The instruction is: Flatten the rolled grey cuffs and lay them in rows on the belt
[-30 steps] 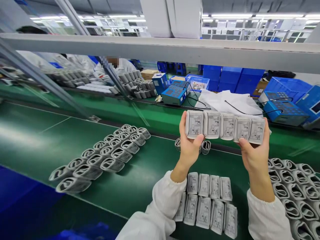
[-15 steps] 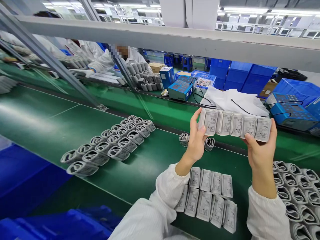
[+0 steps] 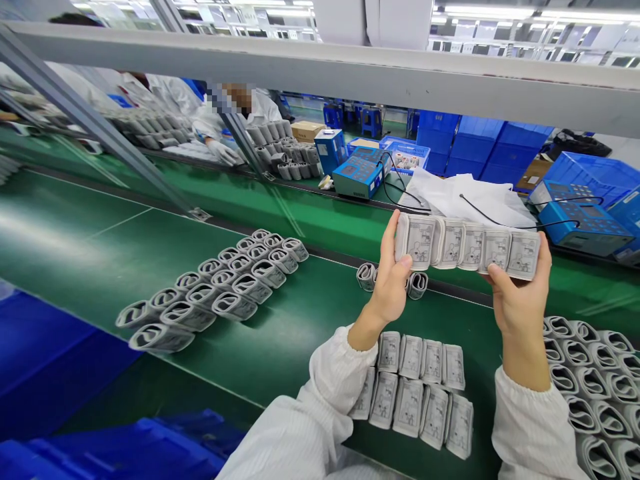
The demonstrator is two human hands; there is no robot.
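Between my two hands a row of several rolled grey cuffs (image 3: 471, 245) with printed drawings is held up above the green work surface. My left hand (image 3: 393, 280) presses on the left end of the row, its thumb along the lower front. At the other end, my right hand (image 3: 523, 293) grips with its thumb on the front and fingers behind the last roll. Below my hands, two rows of similar rolled cuffs (image 3: 410, 407) lie with their printed sides up. Partly hidden behind my left hand, a few rolls (image 3: 417, 285) stand near the far edge.
More rolled cuffs stand on end in a group to the left (image 3: 210, 287) and a stack on the right (image 3: 595, 380). Beyond the belt are blue devices (image 3: 361, 175) with cables and white sheets (image 3: 465, 193). A metal beam (image 3: 320, 73) crosses above. A co-worker's gloved hand (image 3: 225, 153) shows across.
The held row stays in both hands, almost unmoved. The view has shifted slightly. Across the belt, the co-worker's gloved hand has moved to the right.
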